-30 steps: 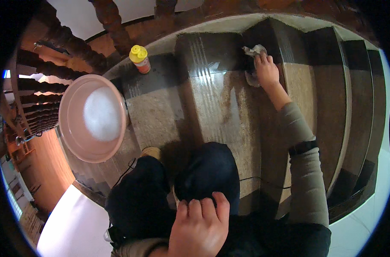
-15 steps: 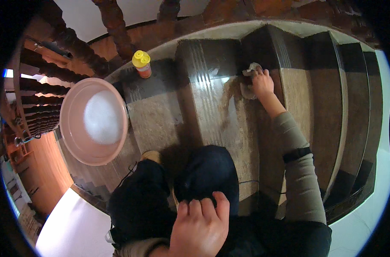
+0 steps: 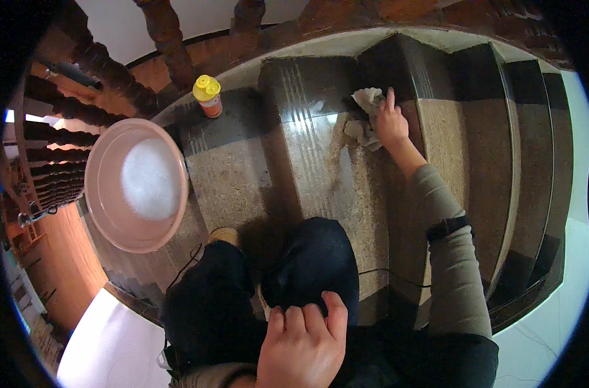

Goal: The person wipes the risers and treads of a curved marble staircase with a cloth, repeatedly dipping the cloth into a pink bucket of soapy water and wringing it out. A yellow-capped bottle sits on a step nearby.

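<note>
My right hand [image 3: 392, 126] reaches out to the wet step at the upper middle, closed on a crumpled grey-beige cloth [image 3: 367, 103]. Its index finger points up along the riser, and the cloth hangs out to the left of the hand onto the step tread [image 3: 320, 152]. Wet, shiny streaks lie on that tread beside the cloth. In front of my body, my left hand [image 3: 303, 346] rests over my lap with its fingers curled down; the palm is hidden and nothing shows in it.
A pink basin [image 3: 94, 187] with white suds stands at the left on a lower step. Beyond it sits a bottle with a yellow cap [image 3: 208, 97], near dark wooden balusters [image 3: 168, 39]. More steps [image 3: 495, 149] rise to the right. A thin black cable [image 3: 394, 273] crosses behind my knee.
My right hand has shifted slightly left, and more of the cloth now spreads out to its left. The view has moved a little; my left hand stays in place.
</note>
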Available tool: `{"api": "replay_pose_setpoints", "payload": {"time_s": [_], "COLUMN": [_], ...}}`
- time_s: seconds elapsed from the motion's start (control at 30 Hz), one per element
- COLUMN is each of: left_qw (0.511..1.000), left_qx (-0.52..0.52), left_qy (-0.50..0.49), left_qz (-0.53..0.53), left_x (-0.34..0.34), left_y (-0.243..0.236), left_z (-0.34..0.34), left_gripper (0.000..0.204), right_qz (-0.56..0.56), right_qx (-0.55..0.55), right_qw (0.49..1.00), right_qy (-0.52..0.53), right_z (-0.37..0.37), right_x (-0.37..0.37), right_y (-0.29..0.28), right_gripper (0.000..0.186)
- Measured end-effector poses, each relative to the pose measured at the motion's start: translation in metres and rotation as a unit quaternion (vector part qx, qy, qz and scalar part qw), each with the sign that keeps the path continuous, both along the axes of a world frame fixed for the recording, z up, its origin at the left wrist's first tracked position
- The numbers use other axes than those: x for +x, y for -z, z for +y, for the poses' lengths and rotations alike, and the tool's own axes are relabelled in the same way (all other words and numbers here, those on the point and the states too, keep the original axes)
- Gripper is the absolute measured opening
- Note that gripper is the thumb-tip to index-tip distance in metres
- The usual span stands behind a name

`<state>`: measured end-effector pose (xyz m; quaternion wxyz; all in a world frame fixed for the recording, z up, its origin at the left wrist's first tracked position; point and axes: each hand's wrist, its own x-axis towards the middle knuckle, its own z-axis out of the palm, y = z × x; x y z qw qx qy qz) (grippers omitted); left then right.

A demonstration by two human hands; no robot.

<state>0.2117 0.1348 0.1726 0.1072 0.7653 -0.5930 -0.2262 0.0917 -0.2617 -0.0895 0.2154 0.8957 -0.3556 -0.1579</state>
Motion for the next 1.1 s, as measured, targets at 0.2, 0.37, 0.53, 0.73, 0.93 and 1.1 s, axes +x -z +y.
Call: {"api": "replay_pose_setpoints", "payload": {"time_s": [0.2,0.37,0.53,0.73,0.93,1.1], "left_qw": [1.0,1.0,1.0,1.0,1.0,1.0], "left_qx": [-0.01,-0.008,-0.012,-0.012,-0.017,-0.018], "left_qy": [0.008,0.003,-0.003,-0.008,-0.012,-0.009], "left_qz": [-0.005,0.001,-0.008,-0.011,-0.018,-0.017], "left_x": [-0.0005,-0.0004,-0.0013,-0.0012,-0.0022,-0.0013], "left_y": [0.0023,0.0035,0.0041,0.0038,0.004,0.004], "left_z": [-0.003,-0.0024,-0.0022,-0.0007,-0.0007,-0.0015], "left_gripper": [0.018,0.018,0.018,0.017,0.015,0.015], "right_qz": [0.013,0.043,0.031,0.029,0.027,0.052], "right_qx": [0.031,0.016,0.021,0.01,0.012,0.011], "right_qw": [0.999,0.999,0.999,1.0,1.0,0.999], "right_qy": [0.02,0.016,0.015,-0.001,0.006,0.005], "right_z": [-0.0033,-0.0026,-0.0064,-0.0054,-0.0054,-0.0055], "right_x": [0.0094,0.0108,0.0084,0.0086,0.0083,0.0094], "right_y": [-0.0105,-0.007,-0.0051,-0.0058,-0.0067,-0.0073], "right_gripper": [0.043,0.046,0.047,0.043,0.048,0.048]}}
